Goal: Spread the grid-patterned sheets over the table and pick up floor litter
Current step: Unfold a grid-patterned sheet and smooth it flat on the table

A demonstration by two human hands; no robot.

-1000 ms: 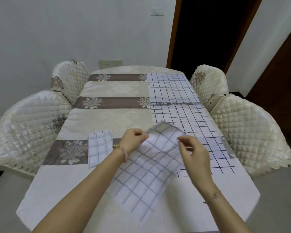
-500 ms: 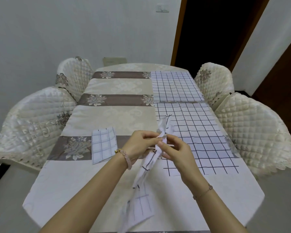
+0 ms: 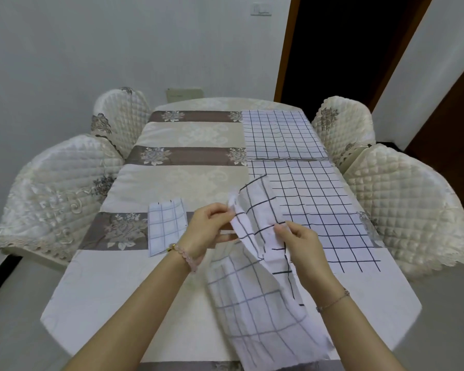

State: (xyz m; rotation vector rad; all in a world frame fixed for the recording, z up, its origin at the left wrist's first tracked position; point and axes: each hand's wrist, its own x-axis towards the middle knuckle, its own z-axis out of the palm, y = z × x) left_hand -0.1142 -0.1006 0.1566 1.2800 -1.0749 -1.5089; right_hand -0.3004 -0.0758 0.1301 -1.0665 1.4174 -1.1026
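Note:
A white grid-patterned sheet (image 3: pixel 255 298) hangs partly unfolded above the near end of the table (image 3: pixel 113 287). My left hand (image 3: pixel 208 226) pinches its upper left edge and my right hand (image 3: pixel 302 243) grips a fold on its right side. Two grid sheets lie flat on the right half of the table: one far (image 3: pixel 280 135), one nearer (image 3: pixel 322 207). A small folded grid sheet (image 3: pixel 165 226) rests on the table to the left of my left hand. No floor litter is visible.
Quilted cream chairs flank the table: two on the left (image 3: pixel 56 188) (image 3: pixel 121 116) and two on the right (image 3: pixel 410 204) (image 3: pixel 343 124). A dark doorway (image 3: pixel 340 49) opens behind the far right corner. Grey floor (image 3: pixel 8 317) shows at both sides.
The held sheet was bunched into a narrow twist half a second ago and now spreads wider as my hands move apart. My right hand has shifted right.

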